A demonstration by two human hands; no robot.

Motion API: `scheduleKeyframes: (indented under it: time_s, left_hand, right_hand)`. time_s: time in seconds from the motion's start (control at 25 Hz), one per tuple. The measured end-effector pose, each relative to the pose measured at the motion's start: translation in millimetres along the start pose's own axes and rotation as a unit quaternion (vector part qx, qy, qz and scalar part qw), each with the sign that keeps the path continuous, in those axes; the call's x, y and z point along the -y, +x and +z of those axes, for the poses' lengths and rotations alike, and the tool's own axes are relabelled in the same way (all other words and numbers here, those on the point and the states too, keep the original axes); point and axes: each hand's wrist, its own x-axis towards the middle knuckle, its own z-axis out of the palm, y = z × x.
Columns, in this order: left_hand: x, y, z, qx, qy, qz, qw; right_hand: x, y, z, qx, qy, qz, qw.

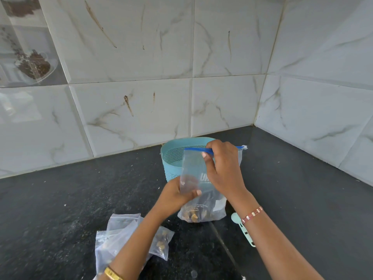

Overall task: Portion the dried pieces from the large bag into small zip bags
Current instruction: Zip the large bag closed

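Nearest the lens, two bare forearms: gold bangle (113, 274) on the left wrist, pink-and-white beaded bracelet (252, 214) on the right. Beneath the left forearm, small zip bags (116, 237) heaped flat on the counter, one of them (162, 242) holding a few tan dried pieces. Underneath all of it, black speckled stone countertop (60, 199), dotted with pale crumbs, meeting white marble-look wall tiles (131, 57) at the back and on the right, forming a corner at upper right.

Left hand (177, 194) raised above the counter, thumb and fingers pinching the lower part of a clear small bag (189, 174) held upright. Right hand (224, 168) higher up, fingers curled, gripping the blue zip strip (203, 149) at the top of the large bag (203, 211). Large bag standing on the counter between the wrists, dried pieces (194, 216) gathered at its bottom.

Directly behind the hands, a light blue perforated basket (173, 154), close to the back wall. Just beside the right wrist, a mint-green plastic tool (245, 232) lying on the counter, partly hidden by the arm. Open dark counter spreading left toward the frame edge and right toward the side wall.
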Motion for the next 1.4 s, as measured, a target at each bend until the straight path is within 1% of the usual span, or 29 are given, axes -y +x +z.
scheduleKeyframes:
  time_s: [0.04,0.12,0.24,0.32,0.4,0.48,0.6,0.68,0.84,0.92,1.04,1.12,1.2,1.32,1.4]
  left_hand:
    - [8,-4,5,-0.004,0.01,-0.011,1.0]
    - [19,-9,12,-0.028,-0.009,-0.026,0.999]
    - [22,-9,13,-0.05,-0.03,-0.025,0.998]
    - [23,-7,12,-0.049,-0.028,-0.026,0.998]
    - [23,-10,14,-0.057,-0.008,-0.029,0.998]
    - [26,-12,17,-0.073,0.03,-0.021,0.997]
    - [30,-12,18,-0.091,0.068,-0.009,0.994]
    - [32,-11,19,-0.095,0.077,-0.006,0.992]
    - [36,-14,21,-0.07,0.106,-0.007,0.992]
    - [32,-14,21,-0.079,0.072,0.012,0.994]
    - [11,-5,17,-0.127,-0.036,0.038,0.991]
    - [-1,4,11,-0.142,-0.108,0.039,0.983]
    - [-5,8,4,-0.141,-0.169,0.03,0.975]
    - [0,6,-5,-0.165,-0.193,0.013,0.967]
    - [2,6,-10,-0.188,-0.2,0.008,0.962]
  right_hand:
    - [0,2,-2,0.003,0.012,0.004,1.0]
    - [1,3,-6,0.026,0.018,-0.004,0.999]
    - [6,4,-4,0.086,-0.032,-0.08,0.993]
    - [10,10,-4,0.1,-0.048,-0.113,0.987]
    - [12,18,-8,0.107,0.007,-0.09,0.99]
    - [9,27,-14,0.098,0.06,-0.058,0.992]
    - [2,35,-21,0.071,0.064,-0.074,0.993]
    - [0,38,-23,0.065,0.074,-0.068,0.993]
    - [0,35,-20,0.07,0.079,-0.061,0.993]
    - [3,31,-14,0.106,0.067,-0.065,0.99]
    - [6,23,-8,0.167,0.062,-0.052,0.983]
    - [5,23,-11,0.187,0.053,-0.045,0.98]
    - [2,29,-24,0.208,0.008,-0.034,0.978]
    - [-8,34,-52,0.272,-0.063,0.031,0.96]
    - [-18,34,-65,0.295,-0.066,0.093,0.949]
